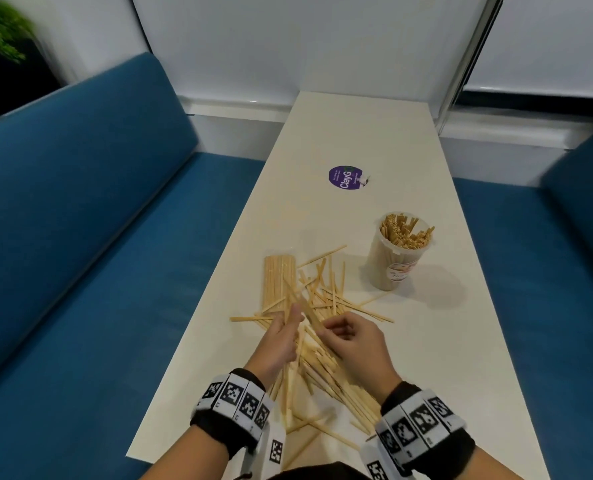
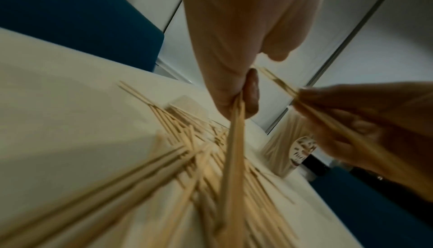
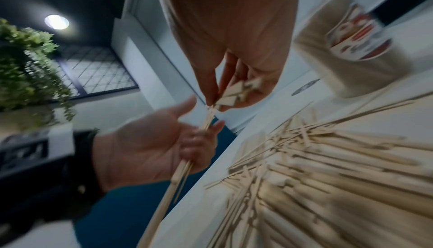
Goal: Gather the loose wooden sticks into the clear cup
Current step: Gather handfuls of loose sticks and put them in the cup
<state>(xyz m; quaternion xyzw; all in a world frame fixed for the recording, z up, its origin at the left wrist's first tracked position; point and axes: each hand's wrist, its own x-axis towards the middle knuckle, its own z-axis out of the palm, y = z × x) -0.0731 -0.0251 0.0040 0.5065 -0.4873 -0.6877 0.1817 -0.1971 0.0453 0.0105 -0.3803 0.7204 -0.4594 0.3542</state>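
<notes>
Between left hand (image 1: 281, 336) and right hand (image 1: 352, 341), wooden sticks (image 1: 309, 315) are pinched.

Our left hand (image 1: 281, 336) and right hand (image 1: 352, 337) hover close together, palms turned inward, thumbs and fingers pinching thin sticks; both wrists wear black bands with patterned white tags.

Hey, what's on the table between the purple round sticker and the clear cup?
Nothing: in the head view, the stretch of white table between the purple sticker and the clear cup is bare.
</notes>
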